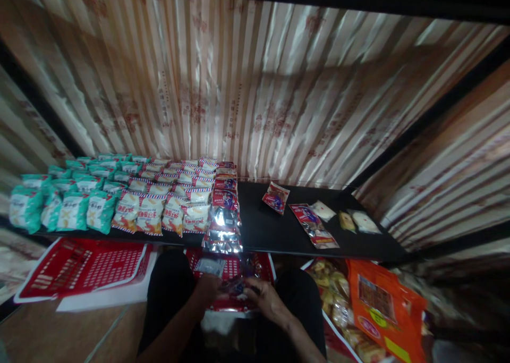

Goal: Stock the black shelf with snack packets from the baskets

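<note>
Low in the head view, my left hand (210, 288) and my right hand (266, 298) meet over a red basket (239, 270) between my knees. Both are closed on a small dark snack packet (236, 286), one hand at each end. A clear wrapper (210, 266) lies in the basket just above my left hand. Right in front of me is a black shelf (263, 230). On it, rows of green snack bags (74, 203), red-and-white bags (159, 206) and a column of silvery red packets (223, 214) fill the left half.
Loose packets (314, 225) lie scattered on the shelf's right half. An empty red basket (85, 267) sits on the floor at left. A basket at lower right holds an orange bag (382, 304) and wrapped snacks. A striped curtain hangs behind the shelf.
</note>
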{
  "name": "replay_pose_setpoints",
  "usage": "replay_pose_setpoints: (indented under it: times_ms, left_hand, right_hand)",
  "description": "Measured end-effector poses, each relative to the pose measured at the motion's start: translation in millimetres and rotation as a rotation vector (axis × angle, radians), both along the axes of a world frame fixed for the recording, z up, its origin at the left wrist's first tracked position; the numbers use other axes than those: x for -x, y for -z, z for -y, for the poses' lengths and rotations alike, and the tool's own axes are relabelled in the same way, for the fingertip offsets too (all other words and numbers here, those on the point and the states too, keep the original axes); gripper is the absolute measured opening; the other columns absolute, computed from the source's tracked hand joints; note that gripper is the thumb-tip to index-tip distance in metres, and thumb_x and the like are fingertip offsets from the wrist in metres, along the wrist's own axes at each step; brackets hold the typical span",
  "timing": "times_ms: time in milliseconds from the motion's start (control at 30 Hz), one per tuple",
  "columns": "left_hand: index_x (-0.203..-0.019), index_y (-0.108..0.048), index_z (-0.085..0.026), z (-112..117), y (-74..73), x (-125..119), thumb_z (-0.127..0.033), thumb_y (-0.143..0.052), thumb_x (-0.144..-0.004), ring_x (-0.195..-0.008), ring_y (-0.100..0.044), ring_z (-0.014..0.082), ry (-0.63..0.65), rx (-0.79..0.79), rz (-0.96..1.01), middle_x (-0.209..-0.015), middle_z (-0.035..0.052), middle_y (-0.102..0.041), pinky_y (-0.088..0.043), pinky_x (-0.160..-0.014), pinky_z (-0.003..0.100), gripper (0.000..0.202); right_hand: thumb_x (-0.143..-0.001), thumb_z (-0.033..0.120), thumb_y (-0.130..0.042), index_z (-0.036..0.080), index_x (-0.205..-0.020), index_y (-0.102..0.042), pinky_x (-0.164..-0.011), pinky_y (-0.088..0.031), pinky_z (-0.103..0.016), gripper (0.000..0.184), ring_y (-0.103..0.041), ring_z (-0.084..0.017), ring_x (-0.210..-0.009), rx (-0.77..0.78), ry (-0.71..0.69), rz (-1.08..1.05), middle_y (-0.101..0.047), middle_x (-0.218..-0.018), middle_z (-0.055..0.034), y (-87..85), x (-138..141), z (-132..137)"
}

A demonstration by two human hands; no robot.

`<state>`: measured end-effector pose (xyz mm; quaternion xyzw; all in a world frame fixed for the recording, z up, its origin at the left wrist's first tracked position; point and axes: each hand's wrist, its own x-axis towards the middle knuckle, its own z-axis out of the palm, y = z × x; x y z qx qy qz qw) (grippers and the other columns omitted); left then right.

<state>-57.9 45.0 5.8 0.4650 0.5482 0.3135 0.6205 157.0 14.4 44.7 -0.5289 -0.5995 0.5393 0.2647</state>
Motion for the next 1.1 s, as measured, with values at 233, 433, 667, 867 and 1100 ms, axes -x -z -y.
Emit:
replay_pose_setpoints:
  times_ms: [233, 433, 667, 867, 1100]
  left_hand:
    - [-0.074, -0.061, -0.017, 13, -32.2, 1, -0.043, -0.075, -0.061, -0.083, -0.065, 0.0241, -0.131, 0.181, 0.194, -0.070, 0.0042, -0.064, -0.052, -0.080, 0.034, 0.033]
    - [-0.083, -0.061, -0.007, 9, -73.1, -6, -0.060, -0.045, -0.082, -0.068, -0.067, 0.0217, -0.217, 0.345, 0.433, -0.069, 0.0128, -0.066, -0.054, -0.076, 0.033, 0.056]
    - [-0.081, -0.062, -0.009, 7, -96.5, -7, -0.063, -0.054, -0.075, -0.072, -0.067, 0.0210, -0.189, 0.252, 0.434, -0.074, 0.0125, -0.067, -0.054, -0.075, 0.033, 0.055]
    - [-0.083, -0.065, -0.012, 5, -93.3, -16, -0.044, -0.067, -0.069, -0.058, -0.061, 0.0134, -0.001, 0.052, 0.144, -0.072, 0.0044, -0.068, -0.044, -0.052, 0.021, 0.035]
    - [-0.086, -0.066, -0.012, -4, -79.7, -26, -0.026, -0.064, -0.068, -0.077, -0.066, 0.0206, -0.074, -0.057, 0.203, -0.084, 0.0068, -0.072, -0.050, -0.072, 0.029, 0.023]
  right_hand:
    - [-0.072, 0.056, -0.062, 0.017, -0.074, -0.071, -0.067, -0.044, -0.027, 0.040, -0.055, -0.017, -0.065, 0.054, 0.001, -0.156, -0.064, -0.067, 0.0000, -11.0, -2, 0]
    - [-0.069, 0.055, -0.066, 0.016, -0.078, -0.072, -0.072, -0.045, -0.031, 0.040, -0.058, -0.019, -0.071, 0.050, 0.074, -0.260, -0.066, -0.072, -0.0014, -32.5, -1, -7]
    - [-0.063, 0.055, -0.072, 0.017, -0.084, -0.072, -0.071, -0.046, -0.030, 0.043, -0.060, -0.017, -0.069, 0.094, 0.210, -0.367, -0.070, -0.076, -0.0016, -48.7, 5, -10]
    - [-0.062, 0.056, -0.072, 0.018, -0.087, -0.071, -0.069, -0.047, -0.032, 0.046, -0.062, -0.020, -0.069, 0.098, 0.267, -0.443, -0.070, -0.074, -0.0031, -54.6, 13, -13]
    - [-0.056, 0.055, -0.076, 0.018, -0.085, -0.070, -0.066, -0.048, -0.033, 0.047, -0.063, -0.019, -0.063, 0.123, 0.371, -0.499, -0.071, -0.073, -0.0036, -57.0, 20, -20]
